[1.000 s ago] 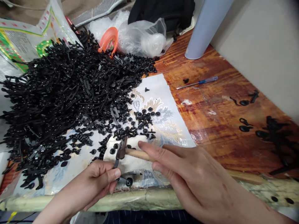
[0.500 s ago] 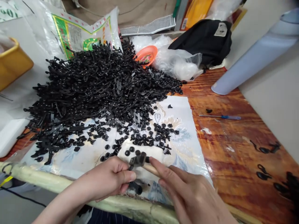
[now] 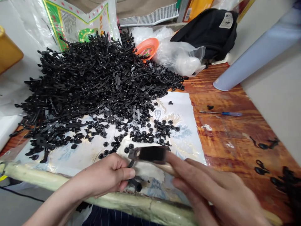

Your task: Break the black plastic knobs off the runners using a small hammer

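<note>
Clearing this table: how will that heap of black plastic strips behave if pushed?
The black plastic strips look thin, so probably light and stiff. They seem interlocked, so the heap may drag as a clump; edge pieces could slide onto the patterned sheet.

A reddish-brown varnished wooden surface (image 3: pixel 225 144), worn and scuffed in patches, runs to the right, with a thin screwdriver with a blue handle (image 3: pixel 221 113) lying on it. A sheet of white patterned paper (image 3: pixel 185 110) lies flat on the surface. Farther back are a pale blue tube (image 3: pixel 256 59) leaning by a beige wall (image 3: pixel 275 103), a black fabric bag (image 3: pixel 207 31), a clear plastic bag (image 3: pixel 181 55), a round orange dish (image 3: pixel 147 48), a strip of white wire mesh (image 3: pixel 148 15), a printed green-and-yellow sack (image 3: pixel 77 22), and a yellow tub (image 3: pixel 7 47) at the left edge.
</note>
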A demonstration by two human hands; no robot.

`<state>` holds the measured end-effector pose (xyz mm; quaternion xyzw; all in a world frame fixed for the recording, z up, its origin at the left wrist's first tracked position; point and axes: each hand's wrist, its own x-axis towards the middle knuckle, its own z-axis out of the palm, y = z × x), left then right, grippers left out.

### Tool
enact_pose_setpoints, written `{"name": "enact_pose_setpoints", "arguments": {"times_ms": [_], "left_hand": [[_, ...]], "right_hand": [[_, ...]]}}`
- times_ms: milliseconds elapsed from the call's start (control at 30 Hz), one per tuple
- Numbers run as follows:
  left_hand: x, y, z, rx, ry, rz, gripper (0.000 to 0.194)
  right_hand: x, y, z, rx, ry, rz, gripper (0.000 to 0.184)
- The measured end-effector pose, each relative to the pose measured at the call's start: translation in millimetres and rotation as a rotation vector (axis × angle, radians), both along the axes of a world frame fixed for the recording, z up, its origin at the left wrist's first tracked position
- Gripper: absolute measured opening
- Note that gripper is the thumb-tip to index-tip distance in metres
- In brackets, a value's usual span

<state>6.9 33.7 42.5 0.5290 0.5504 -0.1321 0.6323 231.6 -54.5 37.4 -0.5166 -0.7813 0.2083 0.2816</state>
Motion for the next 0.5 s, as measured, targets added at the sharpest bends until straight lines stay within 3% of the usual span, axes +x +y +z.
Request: {"name": "enact_pose_setpoints", "arguments": {"times_ms": [167, 333, 500], "left_hand": [[-1, 0, -2.9, -0.033, -0.021, 0.005, 0.046], [-6, -1, -8.7, -0.051, -0.045, 0.021, 0.045], [-8, 0, -11.3, -0.085, -0.082, 0.02, 0.051]], "right_hand": [[-4, 0, -5.0, 0.011, -0.184, 0.022, 0.051], [-5, 0, -4.5, 0.004, -0.016, -0.021, 0.062], [-6, -1, -6.3, -0.015, -0.132, -0.011, 0.055]]}}
